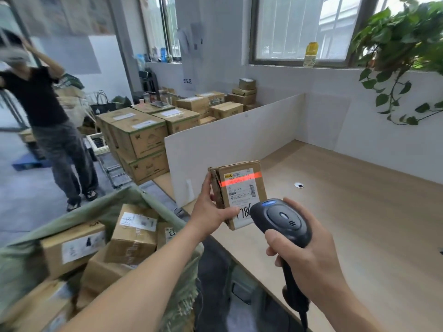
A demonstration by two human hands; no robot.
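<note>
Head view: the left hand [211, 212] holds a small cardboard parcel [239, 190] upright above the near edge of the wooden surface [347, 212], fingers [231, 211] curled round its lower left side. The right hand [309, 257] grips the handle of a black barcode scanner [282, 220], fingers wrapped round it; its red beam [239, 180] crosses the parcel's label.

Left hand [211, 212] grips parcel [239, 190]; right hand [309, 257] — scanner [282, 219].

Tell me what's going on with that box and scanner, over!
Left hand grips small parcel. Right hand holds scanner, red beam on label. Nothing blocks the beam.
</note>
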